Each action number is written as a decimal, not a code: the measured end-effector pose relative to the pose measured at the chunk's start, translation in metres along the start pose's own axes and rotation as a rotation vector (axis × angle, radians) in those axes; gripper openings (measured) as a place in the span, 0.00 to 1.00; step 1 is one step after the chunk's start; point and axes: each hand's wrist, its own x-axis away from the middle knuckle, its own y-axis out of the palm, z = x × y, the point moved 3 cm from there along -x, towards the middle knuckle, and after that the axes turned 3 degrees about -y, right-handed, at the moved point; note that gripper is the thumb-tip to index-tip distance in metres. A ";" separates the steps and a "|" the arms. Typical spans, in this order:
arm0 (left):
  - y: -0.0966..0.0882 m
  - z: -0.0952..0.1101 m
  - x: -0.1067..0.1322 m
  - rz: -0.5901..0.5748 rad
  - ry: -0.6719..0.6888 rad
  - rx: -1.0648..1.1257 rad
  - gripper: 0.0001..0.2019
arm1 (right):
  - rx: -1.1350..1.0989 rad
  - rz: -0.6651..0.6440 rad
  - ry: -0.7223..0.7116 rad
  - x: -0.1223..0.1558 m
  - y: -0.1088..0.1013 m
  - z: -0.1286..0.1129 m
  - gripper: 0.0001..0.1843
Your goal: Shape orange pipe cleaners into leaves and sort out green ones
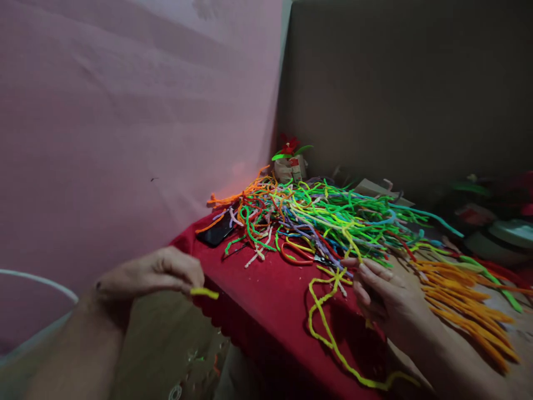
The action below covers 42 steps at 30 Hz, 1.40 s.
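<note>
My left hand (pixel 177 272) is closed on a short piece of yellow pipe cleaner (pixel 205 293), held out past the table's left edge. On the right, my right hand (pixel 381 286) pinches a yellow pipe cleaner (pixel 353 244) that sticks up above the fingers. A long bent yellow pipe cleaner (pixel 328 328) loops over the red cloth beside that hand; whether it joins the held one is unclear. Scissors with red and yellow handles (pixel 297 258) lie just left of my right hand, their blades partly covered by pipe cleaners.
A big tangle of multicoloured pipe cleaners (pixel 333 211) covers the back of the red tablecloth (pixel 258 300). Orange pipe cleaners (pixel 466 305) spread at right. A dark phone (pixel 215 232) lies at the left edge. Behind stands a red flower (pixel 289 145) in a small pot. Scraps litter the floor.
</note>
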 end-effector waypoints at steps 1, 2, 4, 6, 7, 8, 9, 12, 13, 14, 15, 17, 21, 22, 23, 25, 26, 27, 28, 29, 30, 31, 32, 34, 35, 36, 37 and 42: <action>0.002 -0.001 0.005 -0.025 0.005 -0.010 0.15 | -0.001 -0.006 -0.002 0.001 0.001 -0.001 0.16; 0.005 -0.005 0.010 -0.046 0.010 -0.022 0.15 | -0.003 -0.018 -0.002 0.001 0.002 -0.001 0.15; 0.010 -0.015 0.019 -0.091 0.001 -0.056 0.15 | 0.001 -0.050 -0.001 0.002 0.003 -0.001 0.15; 0.017 -0.029 0.030 -0.195 -0.056 -0.128 0.13 | 0.031 -0.077 -0.002 0.002 0.004 -0.001 0.15; 0.023 -0.037 0.035 -0.293 -0.108 -0.187 0.11 | 0.058 -0.085 -0.009 0.002 0.005 0.000 0.16; 0.033 -0.045 0.040 -0.429 -0.180 -0.268 0.09 | 0.094 -0.088 -0.022 0.003 0.006 0.000 0.16; 0.046 -0.053 0.045 -0.578 -0.254 -0.363 0.08 | 0.140 -0.090 -0.037 0.003 0.008 0.000 0.17; 0.096 -0.068 0.039 -0.570 -0.283 -0.297 0.11 | 0.310 -0.114 -0.082 0.006 0.016 -0.001 0.18; 0.116 -0.072 0.033 -0.553 -0.279 -0.185 0.11 | 0.359 -0.132 -0.089 0.007 0.019 -0.002 0.19; 0.136 -0.076 0.026 -0.566 -0.311 -0.063 0.10 | 0.392 -0.155 -0.089 0.008 0.022 -0.002 0.19; 0.155 -0.080 0.019 -0.611 -0.349 0.060 0.09 | 0.408 -0.178 -0.082 0.008 0.025 -0.002 0.19; 0.181 -0.085 0.003 -0.600 -0.380 0.290 0.06 | 0.389 -0.202 -0.039 0.007 0.025 -0.001 0.18; 0.187 -0.092 -0.023 -0.428 -0.353 0.476 0.03 | 0.205 -0.166 0.046 0.003 0.013 0.001 0.15; 0.183 -0.093 -0.029 -0.371 -0.338 0.503 0.03 | 0.164 -0.154 0.055 0.001 0.009 0.002 0.14; 0.178 -0.094 -0.033 -0.327 -0.329 0.519 0.03 | 0.135 -0.145 0.060 0.000 0.005 0.003 0.14; 0.170 -0.097 -0.042 -0.260 -0.312 0.532 0.03 | 0.107 -0.130 0.070 -0.001 -0.001 0.005 0.12; 0.167 -0.098 -0.045 -0.235 -0.308 0.535 0.03 | 0.110 -0.124 0.074 -0.002 -0.003 0.006 0.12; 0.165 -0.098 -0.049 -0.217 -0.301 0.538 0.03 | 0.124 -0.116 0.072 -0.002 -0.005 0.007 0.12; 0.163 -0.097 -0.052 -0.203 -0.288 0.539 0.03 | 0.149 -0.108 0.068 -0.002 -0.006 0.007 0.12; 0.161 -0.096 -0.055 -0.196 -0.271 0.539 0.03 | 0.180 -0.100 0.060 -0.003 -0.006 0.007 0.13; 0.160 -0.094 -0.057 -0.193 -0.251 0.540 0.03 | 0.215 -0.090 0.048 -0.003 -0.006 0.007 0.14; 0.160 -0.092 -0.058 -0.203 -0.232 0.539 0.03 | 0.254 -0.079 0.034 -0.003 -0.005 0.006 0.15; 0.160 -0.089 -0.059 -0.220 -0.216 0.540 0.04 | 0.294 -0.069 0.020 -0.002 -0.005 0.005 0.15; 0.162 -0.086 -0.060 -0.259 -0.201 0.557 0.06 | 0.370 -0.062 0.007 -0.001 -0.002 0.004 0.16; 0.163 -0.086 -0.060 -0.278 -0.205 0.568 0.06 | 0.404 -0.062 0.005 0.000 -0.001 0.004 0.16; 0.164 -0.086 -0.061 -0.289 -0.213 0.581 0.07 | 0.430 -0.063 0.009 0.001 -0.001 0.004 0.16; 0.166 -0.086 -0.061 -0.291 -0.221 0.591 0.08 | 0.443 -0.063 0.020 0.001 -0.001 0.005 0.17; 0.169 -0.085 -0.062 -0.254 -0.254 0.604 0.07 | 0.309 -0.076 0.017 0.005 -0.007 0.006 0.17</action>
